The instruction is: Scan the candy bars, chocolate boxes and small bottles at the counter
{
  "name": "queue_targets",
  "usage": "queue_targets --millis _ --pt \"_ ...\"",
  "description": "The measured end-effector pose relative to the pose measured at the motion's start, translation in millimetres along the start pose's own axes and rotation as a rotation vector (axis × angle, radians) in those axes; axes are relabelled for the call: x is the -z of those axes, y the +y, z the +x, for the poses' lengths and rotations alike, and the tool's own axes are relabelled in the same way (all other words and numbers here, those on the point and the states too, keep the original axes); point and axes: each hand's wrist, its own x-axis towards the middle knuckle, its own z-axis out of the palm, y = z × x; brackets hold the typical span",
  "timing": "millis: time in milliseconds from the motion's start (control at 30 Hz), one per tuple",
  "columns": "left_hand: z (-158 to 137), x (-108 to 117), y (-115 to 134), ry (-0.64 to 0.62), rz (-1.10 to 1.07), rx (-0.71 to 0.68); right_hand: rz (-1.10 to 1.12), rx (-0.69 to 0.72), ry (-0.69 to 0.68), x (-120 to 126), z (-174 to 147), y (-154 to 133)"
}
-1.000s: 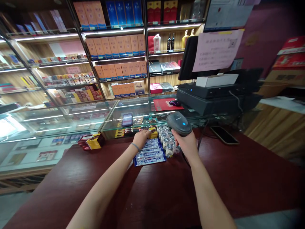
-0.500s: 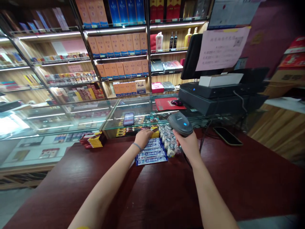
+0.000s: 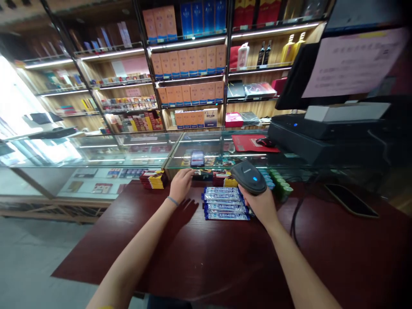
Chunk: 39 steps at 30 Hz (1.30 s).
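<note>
My right hand grips a dark barcode scanner with a lit blue light, above the right end of a row of blue-and-white stick packets. Left of these packets, my left hand hovers over the table with fingers stretched out, its shadow below. No item shows in it. Stacks of red-and-yellow packs stand either side of that hand, a left stack and a right stack. Small green-lidded containers line up beyond the scanner, which partly hides neighbouring jars.
A glass display counter runs behind the dark red table. On the glass lies a phone-like device. At right are a black phone, a cable, a monitor and a mouse.
My left hand has lifted off the packs behind the stick packets and moved left. The scanner stays in my right hand. The view has swung left, revealing the green-lidded containers.
</note>
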Motion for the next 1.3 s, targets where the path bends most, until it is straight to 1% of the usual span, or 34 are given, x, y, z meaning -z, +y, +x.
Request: queue_targets --millis 133,233,333,467,500,667,733,867,1000,1067,1133,1233,1267,1300 --pt "-22.1 29.4 -45.3 0.03 0.135 0.094 -0.023 0.032 -0.057 -20.6 -8.8 -4.8" --pt "-39.5 47.0 -77.4 0.0 0.238 0.157 -0.018 0.031 -0.113 -36.9 -16.1 -5.9" --pt "-54.2 60.4 -104.0 -0.052 0.32 0.2 0.013 0.033 -0.164 -53.4 -23.7 -2.1" --pt "-64.7 69.9 -129.1 -0.116 0.387 0.233 0.042 0.031 -0.286 -70.4 -33.0 8.8" --pt "-65.8 70.8 -133.8 -0.13 0.395 0.235 0.031 0.043 -0.295 -73.3 -34.9 11.5" --pt "-67.3 68.9 -147.9 -0.185 0.367 0.194 -0.036 0.058 -0.388 -81.8 -42.8 14.5" --pt "-67.5 67.3 -149.2 -0.191 0.355 0.191 -0.056 0.06 -0.402 -83.4 -45.1 11.5" --pt "-68.6 68.3 -145.1 -0.149 0.329 0.227 -0.077 0.058 -0.419 -84.3 -46.9 8.6" --pt "-73.2 71.9 -132.8 -0.106 0.249 0.229 -0.079 0.049 -0.432 -83.7 -45.6 15.4" --pt "-76.1 70.3 -122.6 -0.046 0.167 0.242 -0.059 0.043 -0.41 -83.3 -44.6 20.3" --pt "-76.7 64.4 -108.5 0.082 0.057 0.325 -0.038 0.04 -0.375 -82.5 -43.7 23.7" --pt "-69.2 47.5 -80.0 0.363 -0.168 0.576 -0.02 0.047 -0.335 -79.4 -43.0 24.7" --pt "-64.6 40.4 -69.0 0.474 -0.27 0.657 -0.017 0.049 -0.328 -77.8 -43.0 24.2" --pt "-59.6 33.0 -57.8 0.552 -0.395 0.724 -0.014 0.049 -0.324 -76.2 -43.0 23.6"
